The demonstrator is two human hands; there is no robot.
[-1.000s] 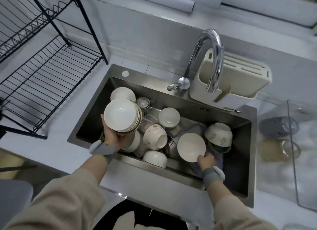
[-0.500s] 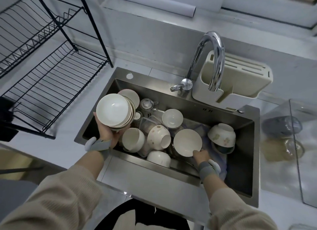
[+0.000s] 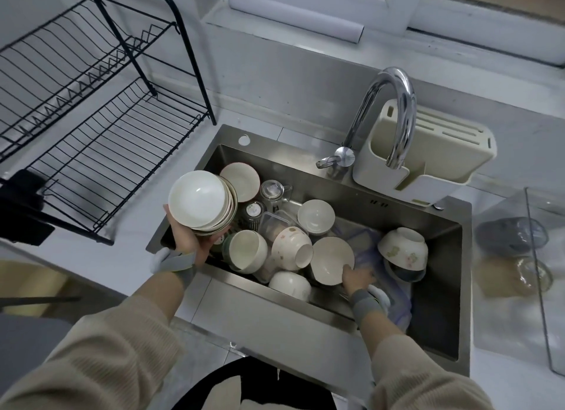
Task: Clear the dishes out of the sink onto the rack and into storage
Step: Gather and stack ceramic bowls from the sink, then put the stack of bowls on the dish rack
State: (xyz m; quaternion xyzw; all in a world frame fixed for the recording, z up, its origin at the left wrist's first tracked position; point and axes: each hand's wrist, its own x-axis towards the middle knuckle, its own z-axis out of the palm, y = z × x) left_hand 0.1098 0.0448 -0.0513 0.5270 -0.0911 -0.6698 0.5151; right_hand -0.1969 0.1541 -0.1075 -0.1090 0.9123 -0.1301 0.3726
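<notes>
My left hand (image 3: 189,241) holds a stack of white plates (image 3: 201,203) from below, tilted, over the left end of the steel sink (image 3: 336,313). My right hand (image 3: 356,279) is down in the sink and grips the lower right rim of a cream plate (image 3: 331,258) that stands on edge. Around it lie several bowls: a flowered bowl on its side (image 3: 290,247), a plain bowl (image 3: 247,249), an upright bowl (image 3: 316,215), an upturned flowered bowl (image 3: 403,249), and one near the front wall (image 3: 290,284). A glass jug (image 3: 272,191) and a glass (image 3: 253,211) stand behind.
A black two-tier wire rack (image 3: 101,152) stands on the counter left of the sink. The chrome tap (image 3: 388,116) arches over the sink's back, with a cream utensil holder (image 3: 428,152) behind it. A clear storage box (image 3: 519,256) sits to the right. Blue plastic (image 3: 367,256) lies under the dishes.
My left hand has carried the plate stack leftward towards the sink's left edge. My right hand has shifted the cream plate left, and the view has tilted up and left.
</notes>
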